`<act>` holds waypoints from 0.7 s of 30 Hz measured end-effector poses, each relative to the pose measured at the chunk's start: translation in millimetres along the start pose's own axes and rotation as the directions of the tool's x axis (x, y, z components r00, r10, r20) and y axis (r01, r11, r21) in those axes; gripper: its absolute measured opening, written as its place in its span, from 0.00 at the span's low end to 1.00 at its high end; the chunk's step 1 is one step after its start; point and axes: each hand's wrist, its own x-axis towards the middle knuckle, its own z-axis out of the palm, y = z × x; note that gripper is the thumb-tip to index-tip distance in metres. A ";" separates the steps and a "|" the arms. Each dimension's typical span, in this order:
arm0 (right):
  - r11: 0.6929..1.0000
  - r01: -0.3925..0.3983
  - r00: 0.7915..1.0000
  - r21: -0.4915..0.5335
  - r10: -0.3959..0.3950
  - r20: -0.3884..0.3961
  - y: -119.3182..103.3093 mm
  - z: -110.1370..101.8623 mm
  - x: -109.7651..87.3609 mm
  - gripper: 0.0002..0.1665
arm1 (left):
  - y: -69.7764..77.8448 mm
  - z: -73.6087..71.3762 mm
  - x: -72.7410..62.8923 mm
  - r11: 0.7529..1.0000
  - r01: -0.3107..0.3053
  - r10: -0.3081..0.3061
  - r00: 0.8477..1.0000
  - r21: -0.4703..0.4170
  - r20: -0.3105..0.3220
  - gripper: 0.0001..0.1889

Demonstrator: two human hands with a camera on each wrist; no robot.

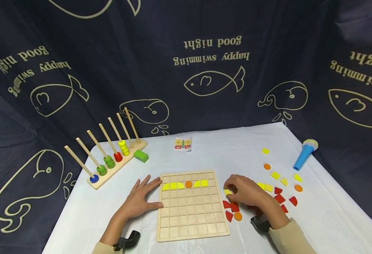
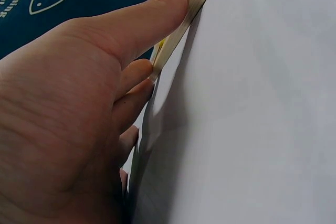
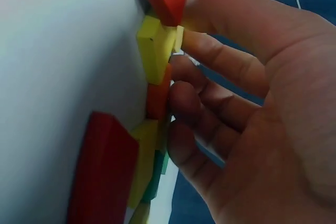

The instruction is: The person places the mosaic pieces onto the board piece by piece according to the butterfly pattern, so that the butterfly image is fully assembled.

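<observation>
A square wooden grid board [image 1: 186, 211] lies on the white-covered table. Near its far edge, one row holds several yellow tiles [image 1: 173, 185] and an orange disc [image 1: 189, 184]. My left hand [image 1: 140, 197] has its fingers spread; its thumb and fingertips touch the board's left edge, also visible in the left wrist view. Just right of the board, my right hand [image 1: 244, 190] pinches a small yellow tile [image 1: 227, 192] between thumb and fingers. Its exact shape is partly hidden. Red tiles [image 1: 234, 207] and an orange disc [image 1: 238, 216] lie under and beside that hand.
More yellow, red and orange pieces [image 1: 275, 175] are scattered at the right, beside a blue toy microphone [image 1: 304, 156]. A butterfly picture card [image 1: 183, 144] lies behind the board. At back left stand a peg bead rack [image 1: 109, 169] and a green block [image 1: 141, 156].
</observation>
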 end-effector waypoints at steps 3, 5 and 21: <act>1.000 -0.014 1.000 -0.027 0.014 -0.013 -3.0 -0.9 4.2 0.11 | 0.2 -0.3 0.3 1.000 0.004 -0.004 1.000 -0.003 0.004 0.46; 0.999 -0.030 0.999 -0.041 0.029 -0.025 -5.4 -1.6 8.5 0.11 | 0.5 -0.5 0.5 1.000 0.007 -0.007 1.000 -0.004 0.007 0.47; 0.998 0.058 0.996 -0.012 -0.059 -0.070 -19.4 6.5 50.7 0.10 | 0.7 -0.2 -0.2 1.000 0.005 -0.005 1.000 -0.007 0.001 0.47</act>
